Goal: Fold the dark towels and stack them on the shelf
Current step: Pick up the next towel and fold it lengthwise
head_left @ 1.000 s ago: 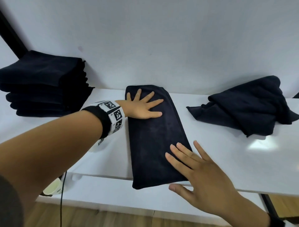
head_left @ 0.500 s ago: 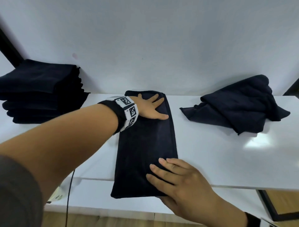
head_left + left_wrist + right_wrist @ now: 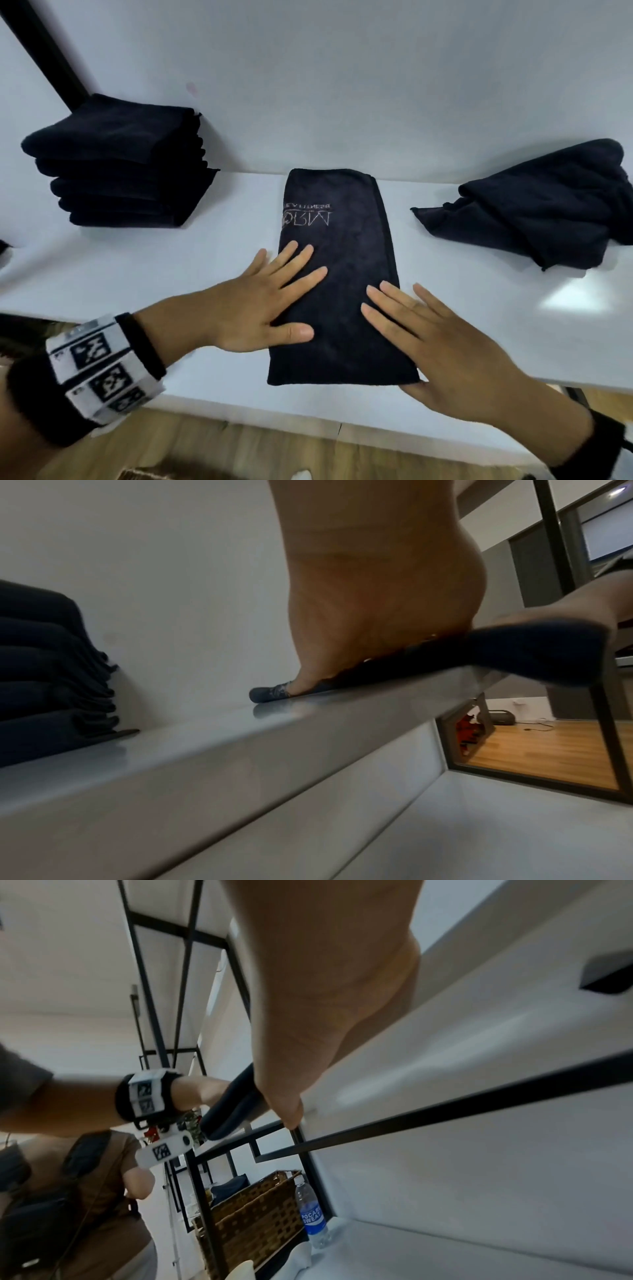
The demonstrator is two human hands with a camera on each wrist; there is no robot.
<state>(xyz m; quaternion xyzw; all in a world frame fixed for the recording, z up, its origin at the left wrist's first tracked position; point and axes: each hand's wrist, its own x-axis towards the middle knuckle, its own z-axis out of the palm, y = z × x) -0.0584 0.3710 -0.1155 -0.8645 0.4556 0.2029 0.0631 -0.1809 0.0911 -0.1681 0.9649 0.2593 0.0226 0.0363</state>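
Note:
A dark towel (image 3: 346, 260), folded into a long strip with a stitched logo at its far end, lies across the white shelf (image 3: 137, 274), its near end over the front edge. My left hand (image 3: 274, 298) lies flat on the strip's left side with fingers spread. My right hand (image 3: 421, 329) rests flat on its near right corner, fingers straight. A stack of folded dark towels (image 3: 116, 164) sits at the shelf's far left. A crumpled dark towel (image 3: 541, 209) lies at the right. In the left wrist view the palm (image 3: 359, 615) presses on the towel (image 3: 514, 656).
A white wall rises right behind the shelf. A black frame bar (image 3: 44, 51) slants at the upper left. Below, in the right wrist view, a wicker basket (image 3: 253, 1218) and a blue-labelled bottle (image 3: 311, 1215) stand on a lower shelf.
My left hand has slid from the towel's far end back toward me along the strip, uncovering the logo. The right hand stays flat on the near right corner.

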